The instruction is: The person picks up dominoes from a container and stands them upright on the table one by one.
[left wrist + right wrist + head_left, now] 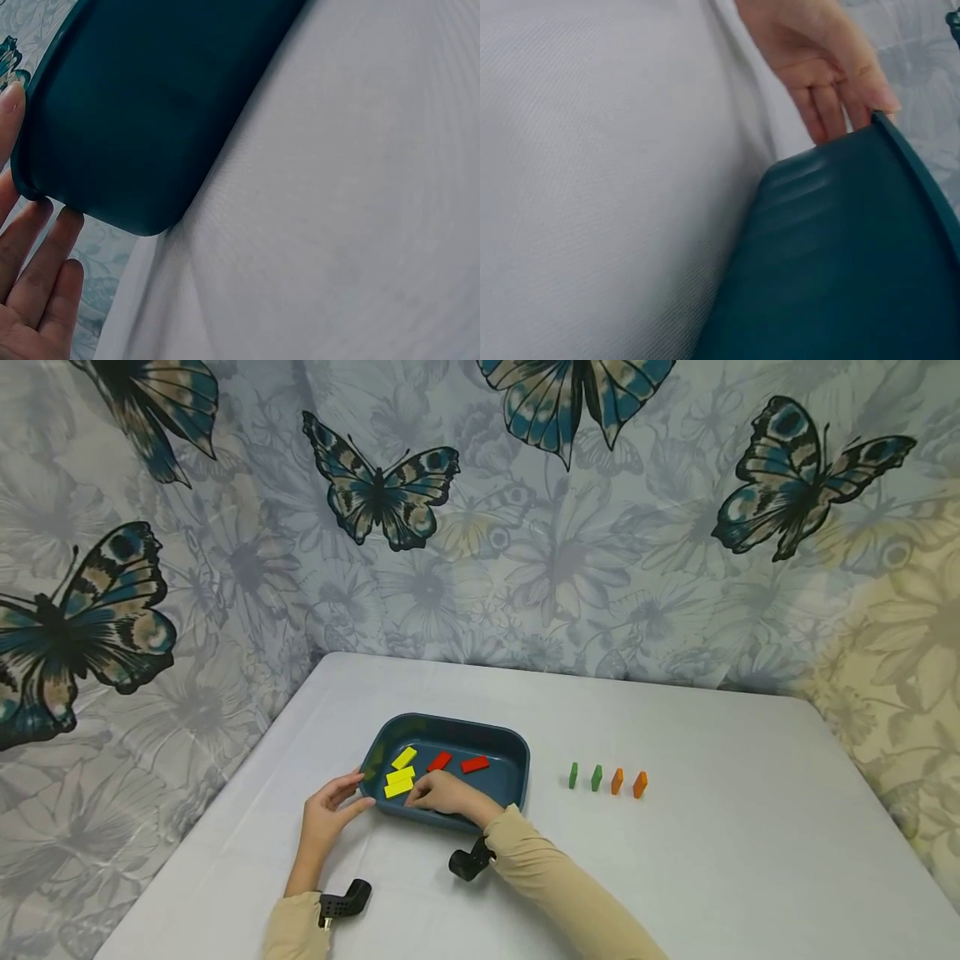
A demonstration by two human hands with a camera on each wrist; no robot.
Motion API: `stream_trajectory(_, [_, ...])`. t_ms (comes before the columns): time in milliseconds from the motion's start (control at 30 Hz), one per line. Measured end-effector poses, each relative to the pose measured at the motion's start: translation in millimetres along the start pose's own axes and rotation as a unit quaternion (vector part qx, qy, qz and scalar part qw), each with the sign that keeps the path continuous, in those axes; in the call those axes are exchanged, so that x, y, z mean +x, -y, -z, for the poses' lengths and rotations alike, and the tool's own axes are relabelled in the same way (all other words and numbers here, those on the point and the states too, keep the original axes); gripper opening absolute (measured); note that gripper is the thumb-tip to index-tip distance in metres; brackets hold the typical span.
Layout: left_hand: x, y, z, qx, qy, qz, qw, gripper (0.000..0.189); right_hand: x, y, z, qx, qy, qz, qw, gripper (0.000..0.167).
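A dark teal tray [480, 732] lies on the white table. My left hand [333, 810] holds its left end, thumb at the near corner and fingers against the outer wall; the left wrist view shows those fingers [64, 232] at the tray's edge. My right hand [446, 795] reaches over the near rim into the tray, fingertips pointing down beside the nearest yellow block [398, 788]. I cannot tell whether those fingertips pinch anything. Another yellow block [401, 775] lies against that one, and a third yellow block [404, 757] sits farther back. Two red blocks [475, 764] lie toward the right.
Right of the tray, two green blocks [596, 777] and two orange blocks [640, 785] stand upright in a row on the table [720, 860]. Butterfly-patterned cloth [570, 568] hangs behind the table and along its left side.
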State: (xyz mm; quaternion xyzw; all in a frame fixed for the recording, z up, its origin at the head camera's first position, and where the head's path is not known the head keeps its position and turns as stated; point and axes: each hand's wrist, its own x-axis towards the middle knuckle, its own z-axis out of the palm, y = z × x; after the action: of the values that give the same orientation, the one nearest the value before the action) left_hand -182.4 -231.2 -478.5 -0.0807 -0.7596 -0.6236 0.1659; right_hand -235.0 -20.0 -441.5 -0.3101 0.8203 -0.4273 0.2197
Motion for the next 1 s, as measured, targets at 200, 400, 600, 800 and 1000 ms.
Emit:
stream_trajectory(200, [-0.4, -3.7, 0.7, 0.000, 0.003, 0.001, 1.0000, 0.039, -1.2, 4, -1, 0.078, -0.027, -0.019, 0.9964, 0.023])
stream_trajectory(400, [-0.1, -0.8, 0.6, 0.003, 0.000, -0.007, 1.0000, 0.039, -7.2, 4, 3, 0.141, -0.105, 0.046, 0.9832, 0.028])
stream_trajectory(600, [-0.4, -0.7, -0.6, 0.000, -0.002, -0.022, 0.9998, 0.039, -33.6, 27, 23, 0.180, -0.143, 0.112, 0.9667, 0.026])
stream_trajectory(800, [-1.3, -1.6, -0.4, 0.002, -0.006, -0.002, 1.0000, 0.039, -56.3, 34, 42, 0.167, -0.164, 0.142, 0.9617, 0.023])
stream_trajectory(1000, [-1.0, -1.9, -0.5, 0.003, -0.003, 0.002, 1.0000, 0.039, -74.7, 27, 57, 0.135, -0.188, 0.152, 0.9610, 0.026])
